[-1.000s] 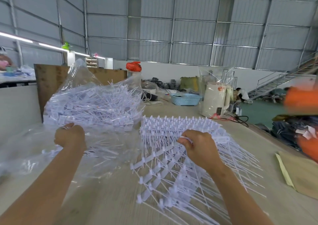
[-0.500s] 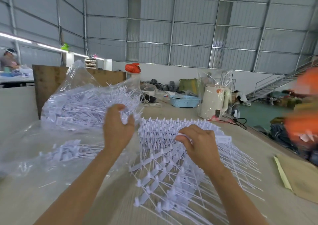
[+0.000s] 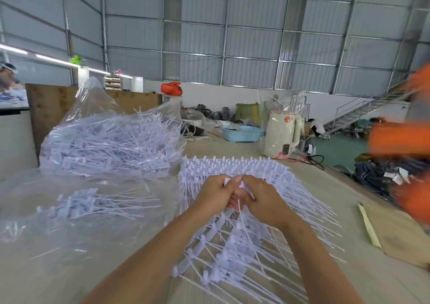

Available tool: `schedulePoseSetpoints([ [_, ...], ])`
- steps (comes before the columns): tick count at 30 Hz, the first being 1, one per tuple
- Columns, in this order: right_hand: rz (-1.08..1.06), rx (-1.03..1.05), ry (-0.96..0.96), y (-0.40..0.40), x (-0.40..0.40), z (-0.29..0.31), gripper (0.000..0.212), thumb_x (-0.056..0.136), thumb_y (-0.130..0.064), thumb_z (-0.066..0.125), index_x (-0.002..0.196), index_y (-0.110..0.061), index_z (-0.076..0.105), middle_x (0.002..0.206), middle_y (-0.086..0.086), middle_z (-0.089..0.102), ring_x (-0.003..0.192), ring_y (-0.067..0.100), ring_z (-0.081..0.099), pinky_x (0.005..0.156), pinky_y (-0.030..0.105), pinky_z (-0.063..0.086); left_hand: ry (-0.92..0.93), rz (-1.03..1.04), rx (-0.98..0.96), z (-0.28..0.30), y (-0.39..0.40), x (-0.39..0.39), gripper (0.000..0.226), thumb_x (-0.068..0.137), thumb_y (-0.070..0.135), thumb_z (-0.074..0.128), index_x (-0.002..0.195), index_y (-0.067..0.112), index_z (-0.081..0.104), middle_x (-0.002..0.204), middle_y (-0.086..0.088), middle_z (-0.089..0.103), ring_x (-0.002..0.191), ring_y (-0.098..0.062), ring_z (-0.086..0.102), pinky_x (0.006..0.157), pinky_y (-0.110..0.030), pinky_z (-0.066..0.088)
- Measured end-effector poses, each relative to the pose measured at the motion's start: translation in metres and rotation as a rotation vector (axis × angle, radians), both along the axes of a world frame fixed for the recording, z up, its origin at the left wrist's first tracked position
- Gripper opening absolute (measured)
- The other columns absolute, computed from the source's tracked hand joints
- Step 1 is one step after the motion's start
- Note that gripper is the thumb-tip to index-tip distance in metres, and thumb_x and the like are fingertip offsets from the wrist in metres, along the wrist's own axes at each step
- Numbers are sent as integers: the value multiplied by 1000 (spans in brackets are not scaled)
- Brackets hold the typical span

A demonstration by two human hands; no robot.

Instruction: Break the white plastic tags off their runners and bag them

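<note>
A stack of white plastic tag runners [image 3: 235, 252] lies on the table in front of me, their long thin tails fanning out to the right. Both hands meet over its middle. My left hand [image 3: 215, 193] and my right hand [image 3: 260, 199] pinch one white tag [image 3: 239, 207] between their fingertips, its thin tail hanging down between them. To the left, a clear plastic bag [image 3: 97, 110] holds a big heap of loose tags [image 3: 109, 145]. A smaller bunch of loose tags [image 3: 90, 207] lies on clear plastic in front of the bag.
A brown paper sheet [image 3: 400, 231] lies at the table's right edge. A cream kettle [image 3: 281, 136] and a blue basket [image 3: 242, 133] stand at the back. A blurred orange shape [image 3: 404, 141] is at the far right. A wooden board [image 3: 51, 108] stands behind the bag.
My left hand has come from the bagged heap on the left across to the runner stack and joined my right hand on a tag. The camera view dipped slightly.
</note>
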State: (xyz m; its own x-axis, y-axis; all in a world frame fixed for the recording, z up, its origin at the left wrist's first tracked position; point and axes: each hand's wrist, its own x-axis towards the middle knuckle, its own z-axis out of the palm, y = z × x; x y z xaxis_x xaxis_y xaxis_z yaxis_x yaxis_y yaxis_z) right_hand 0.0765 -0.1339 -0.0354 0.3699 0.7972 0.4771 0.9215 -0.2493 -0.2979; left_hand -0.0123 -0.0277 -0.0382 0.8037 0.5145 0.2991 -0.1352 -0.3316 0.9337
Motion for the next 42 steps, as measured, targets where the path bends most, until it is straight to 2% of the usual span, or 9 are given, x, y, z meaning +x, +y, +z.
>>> schedulePoseSetpoints([
  [4, 3, -7, 64, -8, 6, 4, 25, 100, -23, 41, 106, -7, 59, 97, 10, 64, 87, 26, 57, 77, 35, 44, -49, 54, -58, -2, 0, 7, 30, 96, 27, 54, 73, 10, 60, 60, -9, 65, 51, -19, 60, 61, -31, 52],
  [9, -79, -10, -49, -8, 4, 6, 19, 97, -26, 47, 91, -15, 62, 85, 7, 64, 79, 27, 57, 63, 28, 34, -87, -26, -149, -14, -2, 9, 28, 94, 33, 57, 76, 11, 56, 54, -5, 55, 41, -13, 49, 45, -24, 40],
  [15, -187, 18, -300, -2, -19, 13, 17, 92, -16, 49, 76, -22, 53, 85, -2, 62, 76, 21, 57, 79, 27, 30, -105, -76, -690, -10, -4, 18, 25, 99, 20, 48, 76, 11, 52, 58, -7, 44, 29, -6, 33, 32, -15, 28],
  [20, -160, 571, -470, -19, -25, 41, 24, 87, -20, 60, 64, -15, 58, 61, -11, 49, 50, 8, 40, 72, 32, 37, -121, 59, -1014, -14, 31, 1, 31, 99, 26, 49, 71, 14, 44, 36, 4, 34, 26, -8, 32, 31, -13, 32],
  [24, -72, 501, -389, -15, -37, 45, 28, 91, -38, 50, 86, -16, 68, 88, -1, 60, 63, 11, 50, 73, 35, 40, -227, 13, -830, -5, 24, -2, 27, 97, 32, 50, 80, 12, 54, 48, 0, 45, 31, -7, 38, 32, -14, 34],
  [29, -33, 237, -222, -1, -38, 26, 28, 95, -20, 50, 123, -16, 55, 118, 4, 52, 86, 25, 58, 63, 35, 48, -168, -187, -545, 1, -2, -5, 55, 82, 63, 40, 85, 10, 56, 58, 2, 49, 35, -5, 31, 34, -16, 19],
  [32, -59, 275, -165, -2, -31, 23, 34, 94, -13, 51, 128, -11, 48, 126, 6, 49, 96, 26, 57, 72, 40, 49, -147, -90, -369, 1, -6, -11, 42, 86, 54, 49, 83, 14, 61, 76, -5, 56, 40, -4, 37, 35, -14, 24],
  [35, -24, 241, -140, 0, -31, 20, 40, 92, -6, 53, 131, -9, 44, 128, 8, 46, 97, 26, 58, 76, 40, 49, -232, -5, -265, 1, -6, -14, 15, 86, 31, 64, 73, 24, 68, 72, -5, 62, 42, -3, 44, 38, -13, 30],
  [42, -37, 264, -119, -5, -24, 25, 19, 93, -24, 55, 102, -8, 59, 95, -2, 50, 85, 16, 51, 69, 30, 40, -394, 200, -55, 9, -5, -17, 27, 82, 33, 70, 57, 22, 67, 56, 7, 63, 48, 2, 53, 51, -8, 40],
])
